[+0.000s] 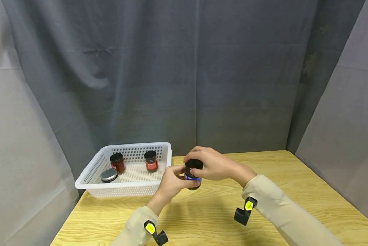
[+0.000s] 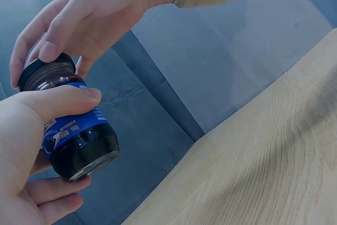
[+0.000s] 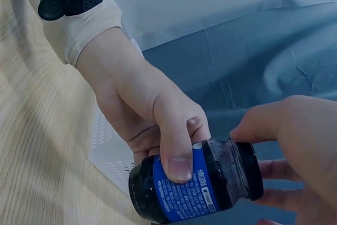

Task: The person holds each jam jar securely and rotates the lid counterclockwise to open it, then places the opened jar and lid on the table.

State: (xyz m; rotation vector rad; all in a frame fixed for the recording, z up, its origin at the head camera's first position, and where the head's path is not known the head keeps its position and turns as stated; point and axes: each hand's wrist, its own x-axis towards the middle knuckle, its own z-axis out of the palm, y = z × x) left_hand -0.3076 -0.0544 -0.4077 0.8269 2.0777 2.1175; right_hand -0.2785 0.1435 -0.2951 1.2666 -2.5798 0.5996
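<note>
A dark glass jar with a blue label (image 1: 192, 178) (image 2: 79, 130) (image 3: 181, 193) is held above the table, right of the basket. My left hand (image 1: 171, 182) (image 2: 26, 146) grips its body, the thumb lying across the label. From above, my right hand (image 1: 213, 165) (image 2: 95, 19) (image 3: 300, 146) holds the black lid (image 3: 250, 171) by its rim with thumb and fingers. The lid sits on the jar's mouth. In the left wrist view the jar tilts.
On the left of the wooden table (image 1: 221, 212) stands a white perforated basket (image 1: 125, 192). Inside are two dark-lidded jars with red (image 1: 118, 164) (image 1: 151, 162) and one silver-lidded jar (image 1: 109, 175). Grey curtains (image 1: 159, 75) hang behind.
</note>
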